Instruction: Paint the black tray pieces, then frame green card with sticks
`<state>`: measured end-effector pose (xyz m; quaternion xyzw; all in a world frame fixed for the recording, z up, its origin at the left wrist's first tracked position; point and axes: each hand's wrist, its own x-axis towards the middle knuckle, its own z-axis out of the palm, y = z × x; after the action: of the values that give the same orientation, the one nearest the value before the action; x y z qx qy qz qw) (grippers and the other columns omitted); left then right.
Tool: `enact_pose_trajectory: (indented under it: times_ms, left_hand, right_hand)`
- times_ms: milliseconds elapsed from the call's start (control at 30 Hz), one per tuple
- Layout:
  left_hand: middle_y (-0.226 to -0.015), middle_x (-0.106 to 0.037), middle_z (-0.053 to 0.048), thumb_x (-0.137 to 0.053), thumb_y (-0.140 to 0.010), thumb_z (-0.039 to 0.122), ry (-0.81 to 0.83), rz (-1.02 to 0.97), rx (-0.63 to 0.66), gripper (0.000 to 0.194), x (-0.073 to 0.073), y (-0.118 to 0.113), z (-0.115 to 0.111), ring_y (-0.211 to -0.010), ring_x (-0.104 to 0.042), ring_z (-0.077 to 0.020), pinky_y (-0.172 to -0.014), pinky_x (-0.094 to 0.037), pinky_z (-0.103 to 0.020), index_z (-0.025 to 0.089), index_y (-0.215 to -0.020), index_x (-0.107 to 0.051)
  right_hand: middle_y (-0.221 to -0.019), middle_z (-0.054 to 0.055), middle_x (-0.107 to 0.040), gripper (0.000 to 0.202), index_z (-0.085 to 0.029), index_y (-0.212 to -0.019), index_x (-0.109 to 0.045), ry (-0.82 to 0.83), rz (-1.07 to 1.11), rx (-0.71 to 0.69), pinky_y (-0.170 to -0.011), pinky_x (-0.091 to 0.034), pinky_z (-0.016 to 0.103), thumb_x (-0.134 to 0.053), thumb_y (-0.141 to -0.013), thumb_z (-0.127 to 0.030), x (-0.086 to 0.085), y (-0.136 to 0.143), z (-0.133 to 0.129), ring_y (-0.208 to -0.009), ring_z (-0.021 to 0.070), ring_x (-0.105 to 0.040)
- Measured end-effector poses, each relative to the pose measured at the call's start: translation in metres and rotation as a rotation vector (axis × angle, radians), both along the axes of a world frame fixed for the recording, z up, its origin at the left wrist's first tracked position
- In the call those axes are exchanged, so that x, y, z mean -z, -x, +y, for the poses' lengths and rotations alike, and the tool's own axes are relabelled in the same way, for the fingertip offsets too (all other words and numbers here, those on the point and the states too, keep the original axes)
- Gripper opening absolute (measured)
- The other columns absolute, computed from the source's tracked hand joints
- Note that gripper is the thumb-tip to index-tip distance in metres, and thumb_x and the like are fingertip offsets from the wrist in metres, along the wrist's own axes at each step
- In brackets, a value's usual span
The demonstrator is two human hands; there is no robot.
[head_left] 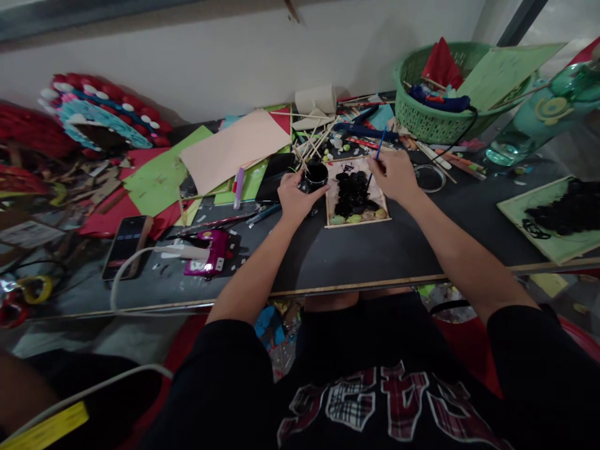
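Observation:
My left hand point(296, 197) is closed around a small jar of black paint point(317, 175), just left of the picture. Pinched in my right hand point(396, 175) is a thin blue paintbrush point(380, 144), its tip down at the right side of the black patch. The small stick-framed picture point(332, 203) lies flat on the table between my hands. Black-painted lumps point(352, 194) cover its middle, and several green and tan pebbles point(355, 219) line its lower edge. A round clear lid point(430, 178) lies right of my right hand.
Coloured paper sheets point(237, 150), a phone point(126, 247) and a purple device with a white cable point(207, 253) are at left. A green basket point(431, 125) and a green-tinted bottle point(529, 128) stand back right. A second black-painted picture point(510, 212) lies at right. Part of another person point(28, 387) shows lower left.

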<state>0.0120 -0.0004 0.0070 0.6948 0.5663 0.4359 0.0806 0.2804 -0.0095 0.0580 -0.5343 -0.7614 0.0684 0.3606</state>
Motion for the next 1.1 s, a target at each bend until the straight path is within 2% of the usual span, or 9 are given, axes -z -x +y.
enact_pose_trajectory:
  times_ms: [67,167,300,433,533,700,900,1000,1100]
  left_hand:
    - [-0.091,-0.065,-0.007,-0.077,-0.062,0.074,-0.007,0.002,-0.003,0.069,0.001,0.000,0.001,-0.096,-0.061,-0.0276,-0.090,-0.051,-0.041,0.018,-0.102,-0.069]
    - [-0.089,-0.065,-0.007,-0.077,-0.060,0.074,-0.032,-0.008,0.003,0.068,0.002,0.000,0.002,-0.094,-0.062,-0.0271,-0.089,-0.051,-0.040,0.018,-0.098,-0.069]
    - [-0.088,-0.065,-0.007,-0.076,-0.060,0.076,-0.041,-0.015,0.008,0.067,0.003,0.001,0.002,-0.094,-0.062,-0.0273,-0.088,-0.052,-0.041,0.019,-0.095,-0.068]
    - [-0.091,-0.064,-0.008,-0.075,-0.063,0.074,-0.019,0.000,0.024,0.068,0.003,0.001,0.002,-0.097,-0.062,-0.0286,-0.089,-0.051,-0.043,0.018,-0.101,-0.068]
    - [-0.091,-0.065,-0.008,-0.076,-0.063,0.074,-0.017,-0.009,0.018,0.068,0.004,0.001,0.003,-0.096,-0.062,-0.0286,-0.090,-0.052,-0.043,0.018,-0.100,-0.068]
    - [-0.091,-0.065,-0.009,-0.075,-0.059,0.079,-0.031,-0.008,0.011,0.074,0.008,0.002,0.006,-0.096,-0.062,-0.0288,-0.091,-0.052,-0.044,0.018,-0.100,-0.068]
    - [-0.103,-0.068,-0.011,-0.074,-0.065,0.077,-0.071,-0.014,0.065,0.075,0.002,0.001,0.002,-0.105,-0.061,-0.0309,-0.099,-0.049,-0.048,0.021,-0.114,-0.067]
    - [-0.109,-0.070,-0.011,-0.071,-0.067,0.078,-0.131,-0.006,0.107,0.079,-0.003,-0.001,-0.003,-0.109,-0.061,-0.0306,-0.102,-0.048,-0.048,0.022,-0.122,-0.066]
    - [-0.111,-0.072,-0.009,-0.070,-0.069,0.077,-0.181,0.045,0.117,0.077,-0.006,-0.003,-0.007,-0.107,-0.063,-0.0283,-0.101,-0.049,-0.044,0.023,-0.124,-0.065]
  right_hand:
    - [-0.064,0.005,-0.060,0.051,-0.020,-0.079,-0.059,0.016,0.027,0.037,-0.081,-0.047,0.040,-0.034,-0.099,-0.059,0.002,-0.001,0.001,-0.073,0.0229,-0.061]
    - [-0.065,0.004,-0.061,0.052,-0.020,-0.081,-0.059,0.062,0.051,-0.002,-0.075,-0.047,0.036,-0.030,-0.100,-0.059,0.004,0.000,0.002,-0.070,0.0209,-0.061]
    - [-0.073,0.007,-0.063,0.051,-0.020,-0.083,-0.060,-0.020,-0.027,0.012,-0.083,-0.046,0.040,-0.032,-0.099,-0.059,0.003,0.001,0.001,-0.077,0.0231,-0.062]
    - [-0.071,0.006,-0.062,0.053,-0.020,-0.083,-0.060,0.014,-0.029,-0.064,-0.079,-0.048,0.039,-0.026,-0.101,-0.057,0.003,-0.001,0.002,-0.072,0.0214,-0.061]
    - [-0.074,0.008,-0.062,0.053,-0.020,-0.083,-0.061,-0.056,-0.047,-0.046,-0.085,-0.048,0.043,-0.031,-0.099,-0.061,0.004,-0.004,0.003,-0.079,0.0235,-0.062]
    - [-0.065,0.004,-0.059,0.058,-0.022,-0.082,-0.061,-0.009,0.180,-0.095,-0.077,-0.051,0.041,-0.034,-0.095,-0.070,0.008,-0.003,0.004,-0.071,0.0209,-0.062]
    - [-0.068,0.000,-0.059,0.060,-0.024,-0.081,-0.057,-0.013,0.728,-0.101,-0.061,-0.052,0.034,-0.039,-0.085,-0.081,0.013,0.008,0.015,-0.060,0.0143,-0.060]
    - [-0.077,0.001,-0.063,0.056,-0.025,-0.083,-0.058,-0.031,0.774,-0.151,-0.064,-0.053,0.034,-0.046,-0.084,-0.079,0.009,0.016,0.008,-0.067,0.0151,-0.064]
    - [-0.084,0.003,-0.065,0.052,-0.025,-0.088,-0.062,-0.134,0.676,-0.140,-0.077,-0.056,0.038,-0.040,-0.092,-0.072,0.003,0.027,-0.014,-0.082,0.0184,-0.067]
